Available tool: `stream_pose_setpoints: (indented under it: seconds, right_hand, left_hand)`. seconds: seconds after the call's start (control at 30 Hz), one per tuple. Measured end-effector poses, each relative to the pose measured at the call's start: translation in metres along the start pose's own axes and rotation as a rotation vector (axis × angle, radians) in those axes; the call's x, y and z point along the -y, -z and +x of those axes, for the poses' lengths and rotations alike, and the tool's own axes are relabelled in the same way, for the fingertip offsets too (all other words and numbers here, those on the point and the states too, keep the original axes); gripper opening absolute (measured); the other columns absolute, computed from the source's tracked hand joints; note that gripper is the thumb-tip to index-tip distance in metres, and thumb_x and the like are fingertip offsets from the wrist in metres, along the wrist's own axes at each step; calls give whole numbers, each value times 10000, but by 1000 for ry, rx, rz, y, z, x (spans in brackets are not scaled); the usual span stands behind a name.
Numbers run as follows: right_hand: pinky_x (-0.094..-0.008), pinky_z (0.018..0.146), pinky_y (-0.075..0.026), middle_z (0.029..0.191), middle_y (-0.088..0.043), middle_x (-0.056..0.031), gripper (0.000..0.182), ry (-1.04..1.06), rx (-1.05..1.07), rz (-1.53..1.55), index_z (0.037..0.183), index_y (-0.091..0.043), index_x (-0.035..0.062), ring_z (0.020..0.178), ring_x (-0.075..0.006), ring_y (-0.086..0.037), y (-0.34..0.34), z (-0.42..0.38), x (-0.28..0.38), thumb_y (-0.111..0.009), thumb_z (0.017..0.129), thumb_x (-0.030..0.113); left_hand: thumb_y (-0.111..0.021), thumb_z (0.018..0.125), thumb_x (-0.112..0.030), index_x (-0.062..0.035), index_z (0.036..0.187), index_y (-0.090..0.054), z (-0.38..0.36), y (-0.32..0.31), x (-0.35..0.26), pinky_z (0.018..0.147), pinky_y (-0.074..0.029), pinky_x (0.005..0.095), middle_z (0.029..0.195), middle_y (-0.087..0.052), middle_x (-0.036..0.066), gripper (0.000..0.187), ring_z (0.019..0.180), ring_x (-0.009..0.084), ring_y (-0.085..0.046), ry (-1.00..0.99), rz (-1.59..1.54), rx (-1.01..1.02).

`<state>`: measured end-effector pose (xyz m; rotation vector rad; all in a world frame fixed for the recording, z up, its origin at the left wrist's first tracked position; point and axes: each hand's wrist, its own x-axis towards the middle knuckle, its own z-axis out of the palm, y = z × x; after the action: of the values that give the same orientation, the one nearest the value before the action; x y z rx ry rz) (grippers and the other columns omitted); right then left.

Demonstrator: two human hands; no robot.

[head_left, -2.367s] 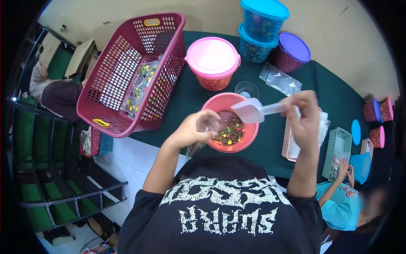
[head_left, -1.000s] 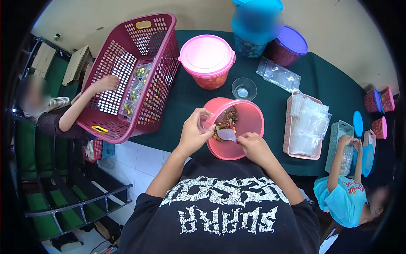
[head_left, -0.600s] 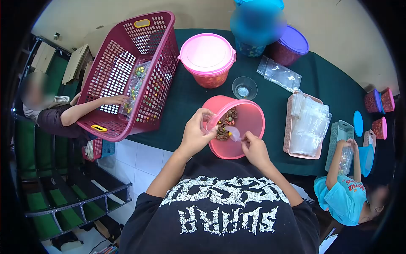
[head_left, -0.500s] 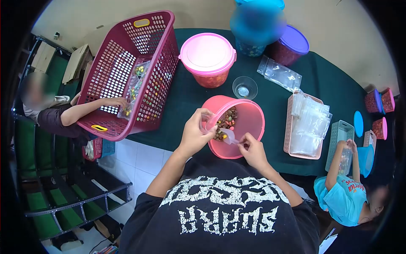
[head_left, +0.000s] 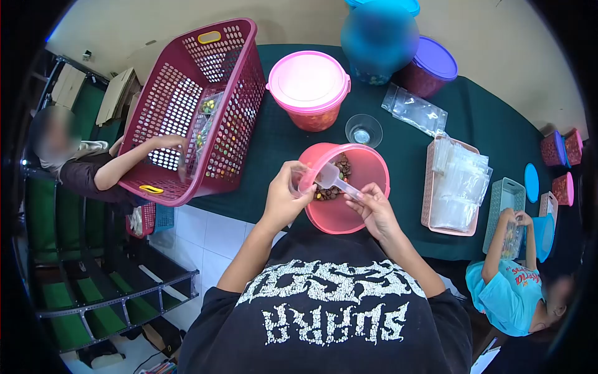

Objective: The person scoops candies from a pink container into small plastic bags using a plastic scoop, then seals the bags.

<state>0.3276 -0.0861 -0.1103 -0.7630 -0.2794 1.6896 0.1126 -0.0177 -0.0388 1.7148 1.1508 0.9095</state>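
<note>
A pink bucket point(head_left: 372, 168) leans toward me on the dark green cloth, with small brown and coloured candies point(head_left: 328, 192) inside. My right hand point(head_left: 377, 212) pinches the handle of a translucent scoop point(head_left: 330, 176), whose bowl is over the candies, near the bucket's left rim. At that rim, my left hand point(head_left: 288, 194) has its fingers curled around a clear, see-through plastic piece point(head_left: 300, 177); I cannot tell whether it is a cup or a bag. Behind the bucket stands a clear bowl point(head_left: 364, 131).
Left stands a maroon basket point(head_left: 232, 124) with filled packets; a person's hand point(head_left: 169, 142) reaches in. A lidded pink tub point(head_left: 309, 84) is behind. Right of the bucket, a tray point(head_left: 426, 212) holds clear bags point(head_left: 460, 181). Another person point(head_left: 507, 280) handles a packet at far right.
The scoop's bowl has swung up and left, toward my left hand, and my right hand has turned with it. The person at the basket has drawn the hand slightly back.
</note>
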Motion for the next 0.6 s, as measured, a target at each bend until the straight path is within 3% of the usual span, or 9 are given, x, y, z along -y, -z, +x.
stream_pose_setpoints:
  seconds: [0.17,0.37,0.53,0.6]
  right_hand:
    - [-350,876,-544,974,-637,-145,119,48,-11,-24,949,-472,77,963,-246,-653,0,-10,20,-579,902,54]
    - [-375,860,-549,963,-633,-155,81,84,-49,-34,948,-461,70,936,-254,-658,-6,-17,38,-535,923,49]
    - [-375,833,-558,951,-634,-164,96,126,-81,-86,964,-447,69,910,-250,-664,-8,-18,46,-534,925,58]
    - [-374,822,-562,940,-637,-168,109,148,-91,-123,973,-438,69,897,-249,-668,-13,-19,50,-535,925,61]
  left_hand:
    - [-681,785,-10,-18,1096,-482,1,12,15,843,-456,282,1021,-570,73,369,959,133,-569,75,-30,-47]
    - [-685,781,-26,-26,1082,-498,4,21,26,821,-468,281,997,-584,59,354,906,122,-582,179,71,-168]
    - [-703,762,-37,-23,1082,-507,0,22,33,799,-474,280,987,-586,57,376,871,135,-587,250,45,-116]
    - [-729,710,-79,-16,1091,-507,-3,21,36,778,-501,322,994,-602,99,445,864,181,-612,276,40,-80]
